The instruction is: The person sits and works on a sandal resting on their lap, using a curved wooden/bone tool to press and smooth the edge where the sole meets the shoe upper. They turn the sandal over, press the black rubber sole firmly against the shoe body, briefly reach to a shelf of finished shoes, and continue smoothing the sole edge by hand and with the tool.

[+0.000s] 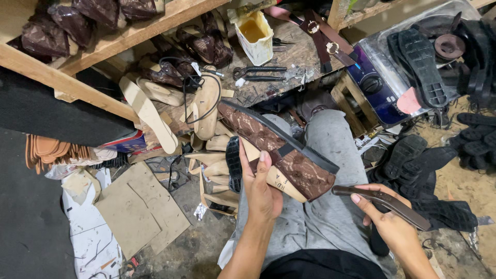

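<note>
The left hand has its grip clamped on a brown patterned shoe, sole turned up, over the person's lap. The right hand grips a dark brown leather strap just beside it.

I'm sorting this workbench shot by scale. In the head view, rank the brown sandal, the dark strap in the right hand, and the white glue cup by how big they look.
1. Brown sandal, held by the left hand, nearest the camera.
2. Dark strap, in the right hand.
3. White glue cup, farther away on the bench, so it may only look smallest.
</note>
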`<action>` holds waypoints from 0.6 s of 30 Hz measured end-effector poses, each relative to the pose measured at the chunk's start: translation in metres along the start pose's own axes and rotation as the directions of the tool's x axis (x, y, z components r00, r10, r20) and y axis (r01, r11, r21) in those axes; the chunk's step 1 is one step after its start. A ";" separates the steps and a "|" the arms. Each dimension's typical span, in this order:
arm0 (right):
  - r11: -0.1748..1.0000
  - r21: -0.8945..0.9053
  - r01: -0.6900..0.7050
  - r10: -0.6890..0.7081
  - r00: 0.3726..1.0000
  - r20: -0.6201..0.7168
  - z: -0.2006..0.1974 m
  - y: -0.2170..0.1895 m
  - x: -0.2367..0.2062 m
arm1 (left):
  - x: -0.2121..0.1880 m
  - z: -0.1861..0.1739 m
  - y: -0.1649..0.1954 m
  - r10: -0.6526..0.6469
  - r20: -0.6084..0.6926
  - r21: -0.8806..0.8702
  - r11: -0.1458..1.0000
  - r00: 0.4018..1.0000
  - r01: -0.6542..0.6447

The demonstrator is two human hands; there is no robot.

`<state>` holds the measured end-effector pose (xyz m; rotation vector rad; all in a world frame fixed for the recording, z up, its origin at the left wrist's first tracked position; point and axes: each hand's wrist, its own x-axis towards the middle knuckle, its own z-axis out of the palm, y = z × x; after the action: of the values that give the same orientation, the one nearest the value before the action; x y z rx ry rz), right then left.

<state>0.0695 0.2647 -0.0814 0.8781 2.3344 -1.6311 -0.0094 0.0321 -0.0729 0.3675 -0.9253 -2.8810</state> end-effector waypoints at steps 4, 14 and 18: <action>1.000 0.027 0.013 -0.012 1.000 -0.006 0.002 0.001 0.000 | -0.001 0.001 0.000 -0.117 -0.008 -0.058 0.991 0.993 0.116; 1.000 0.019 -0.012 0.012 1.000 -0.009 0.008 0.004 0.000 | 0.008 -0.016 -0.002 -0.362 0.170 -0.384 0.832 0.917 0.400; 0.999 0.033 -0.023 0.023 1.000 -0.010 0.008 0.003 -0.001 | 0.010 -0.011 -0.003 -0.409 0.163 -0.400 0.804 0.898 0.439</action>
<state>0.0706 0.2578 -0.0858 0.9185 2.3017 -1.6649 -0.0167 0.0263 -0.0852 0.4858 -0.1949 -3.4045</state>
